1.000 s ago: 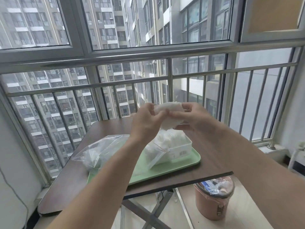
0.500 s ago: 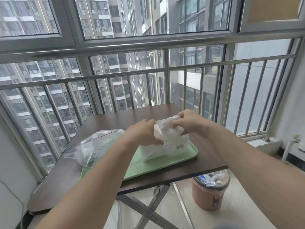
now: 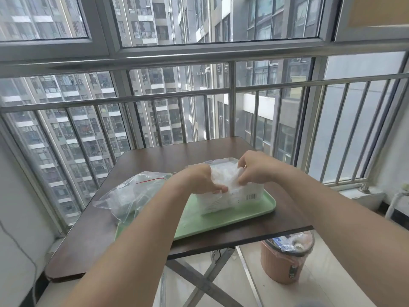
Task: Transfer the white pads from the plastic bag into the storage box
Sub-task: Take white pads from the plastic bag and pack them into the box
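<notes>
Balcony-side counter, centre frame: left hand and right hand, fingers curled round a wad of white pads, hold it in the storage box on a green tray, seemingly to pack it down; plastic bag lies left.

**A:** What carries it all?

**B:** A dark brown worktop with rounded far corners. It stands on crossed metal legs over a pale, glossy floor.

**A:** And what lies directly on it?

**B:** Two things. A pale green tray sits toward the near right, set at a slant, with its right end close to the worktop's right edge.

**A:** The other?

**B:** A clear plastic bag with a red line near its mouth. It lies to the left, crumpled, partly over the tray's left end and partly on the wood.
</notes>
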Motion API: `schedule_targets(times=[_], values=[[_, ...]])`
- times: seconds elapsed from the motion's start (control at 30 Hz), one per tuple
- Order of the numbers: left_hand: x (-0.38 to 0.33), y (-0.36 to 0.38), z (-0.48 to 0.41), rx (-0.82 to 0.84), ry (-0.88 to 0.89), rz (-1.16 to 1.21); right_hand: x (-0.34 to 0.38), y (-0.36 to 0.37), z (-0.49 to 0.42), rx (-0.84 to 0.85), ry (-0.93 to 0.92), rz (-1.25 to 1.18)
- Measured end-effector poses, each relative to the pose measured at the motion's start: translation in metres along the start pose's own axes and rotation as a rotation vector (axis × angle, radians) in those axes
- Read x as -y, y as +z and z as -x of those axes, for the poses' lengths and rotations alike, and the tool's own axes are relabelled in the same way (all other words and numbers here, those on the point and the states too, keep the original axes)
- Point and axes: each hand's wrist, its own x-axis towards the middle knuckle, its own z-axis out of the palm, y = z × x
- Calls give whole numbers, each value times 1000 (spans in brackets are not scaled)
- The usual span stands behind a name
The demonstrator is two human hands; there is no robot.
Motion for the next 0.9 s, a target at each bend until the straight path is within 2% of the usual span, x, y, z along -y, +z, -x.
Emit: schedule_targets(times=[0.17, 0.3, 0.43, 0.6, 0.73, 0.9], values=[[-1, -1, -5, 13, 20, -55, 25, 8, -3, -114, 71, 403], [-1, 1, -7, 5, 29, -72, 34, 11, -7, -124, 121, 497], [1, 3, -10, 5, 36, -63, 37, 16, -10, -87, 124, 473], [4, 4, -12, -5, 46, -38, 33, 17, -13, 17, 136, 308], [2, 3, -8, 8, 58, -42, 27, 13, -10, -45, 143, 141], [2, 4, -11, 1, 56, -15, 27, 28, -8, -90, 122, 113]])
